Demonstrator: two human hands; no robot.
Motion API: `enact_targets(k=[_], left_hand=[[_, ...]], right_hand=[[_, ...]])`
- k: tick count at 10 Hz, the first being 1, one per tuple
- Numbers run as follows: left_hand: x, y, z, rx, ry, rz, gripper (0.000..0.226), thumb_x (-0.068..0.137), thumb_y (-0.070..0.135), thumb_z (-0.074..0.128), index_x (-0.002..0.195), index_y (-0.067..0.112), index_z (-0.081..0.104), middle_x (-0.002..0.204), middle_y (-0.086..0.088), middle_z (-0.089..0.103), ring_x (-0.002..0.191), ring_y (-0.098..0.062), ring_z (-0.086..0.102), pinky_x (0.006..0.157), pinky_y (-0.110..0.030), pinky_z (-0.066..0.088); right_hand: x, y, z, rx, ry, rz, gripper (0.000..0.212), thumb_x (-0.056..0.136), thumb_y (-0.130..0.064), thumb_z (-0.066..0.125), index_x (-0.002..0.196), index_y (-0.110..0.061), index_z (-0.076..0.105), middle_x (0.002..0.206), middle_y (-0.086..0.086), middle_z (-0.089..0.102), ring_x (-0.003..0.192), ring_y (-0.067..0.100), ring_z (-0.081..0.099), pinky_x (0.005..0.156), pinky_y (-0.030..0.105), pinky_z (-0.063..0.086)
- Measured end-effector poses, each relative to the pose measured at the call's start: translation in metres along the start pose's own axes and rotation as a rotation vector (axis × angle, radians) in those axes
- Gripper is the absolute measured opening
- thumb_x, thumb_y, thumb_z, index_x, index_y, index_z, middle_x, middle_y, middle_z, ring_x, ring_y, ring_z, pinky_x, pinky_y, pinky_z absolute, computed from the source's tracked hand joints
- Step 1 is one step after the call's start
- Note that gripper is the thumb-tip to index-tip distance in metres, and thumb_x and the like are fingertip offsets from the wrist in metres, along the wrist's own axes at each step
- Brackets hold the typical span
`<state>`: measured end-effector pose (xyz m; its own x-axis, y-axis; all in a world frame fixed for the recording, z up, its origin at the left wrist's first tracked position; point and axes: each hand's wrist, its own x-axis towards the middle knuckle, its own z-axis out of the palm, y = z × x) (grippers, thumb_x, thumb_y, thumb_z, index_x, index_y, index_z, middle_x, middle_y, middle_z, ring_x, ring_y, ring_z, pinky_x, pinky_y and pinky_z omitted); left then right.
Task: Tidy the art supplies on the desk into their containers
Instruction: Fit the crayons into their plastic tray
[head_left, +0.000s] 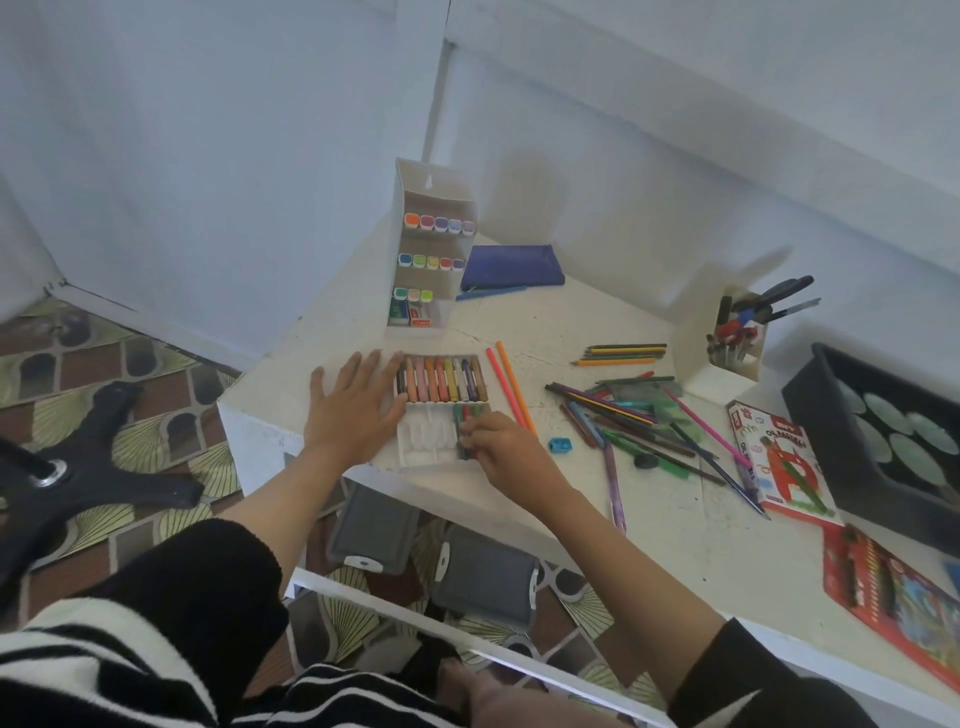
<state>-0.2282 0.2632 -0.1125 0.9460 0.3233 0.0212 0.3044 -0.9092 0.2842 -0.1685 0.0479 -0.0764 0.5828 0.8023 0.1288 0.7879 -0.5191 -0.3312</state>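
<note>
Task is running partly done. Near the worktop's (675, 525) front-left corner, the left hand (353, 410) is lying flat, fingers spread, against the tray (426, 447). The right hand (501, 447) is pinching pastels (464, 420) in the tray's lower row, and the upper row is sitting full. Loose pencils (634, 415) are awaiting sorting mid-worktop.

"OIL PASTELS" on the red-and-white box lid (783, 460)

Crayon tray (441, 387) at counter (675, 519) left edge; marker rack (434, 208) behind it, pouch (511, 265) right of rack; loose pencils (639, 415) right of tray, pen holder (698, 332) behind them.
</note>
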Motion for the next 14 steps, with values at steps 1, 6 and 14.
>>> enact_targets(k=[1,6,14], left_hand=[[0.0,0.0,0.001,-0.001,-0.002,0.003,0.057,0.099,0.049,0.018,0.151,0.036,-0.003,0.16,0.004,0.005,0.147,-0.017,0.001,0.115,-0.054,0.0],[-0.001,0.0,0.001,-0.036,0.042,0.005,0.057,0.099,0.048,0.023,0.151,0.036,0.004,0.159,0.003,0.011,0.147,-0.017,0.004,0.114,-0.054,0.001],[0.001,-0.002,0.002,-0.046,0.041,-0.002,0.058,0.098,0.05,0.024,0.151,0.035,0.006,0.16,0.004,0.01,0.147,-0.016,0.004,0.115,-0.052,0.0]], right_hand=[[0.003,0.0,-0.001,-0.016,-0.038,-0.038,0.018,0.088,-0.002,0.056,0.1,-0.002,0.07,0.117,0.009,0.06,0.112,0.02,0.05,0.096,0.026,0.041],[-0.02,0.087,-0.054,-0.265,0.138,0.877,0.023,0.087,-0.041,0.062,0.099,-0.023,0.065,0.099,-0.002,0.064,0.106,0.023,0.052,0.095,0.046,0.034],[-0.017,0.062,-0.045,0.069,0.367,0.796,0.017,0.084,-0.014,0.068,0.1,-0.012,0.063,0.101,0.004,0.067,0.09,0.015,0.058,0.078,0.023,0.044]])
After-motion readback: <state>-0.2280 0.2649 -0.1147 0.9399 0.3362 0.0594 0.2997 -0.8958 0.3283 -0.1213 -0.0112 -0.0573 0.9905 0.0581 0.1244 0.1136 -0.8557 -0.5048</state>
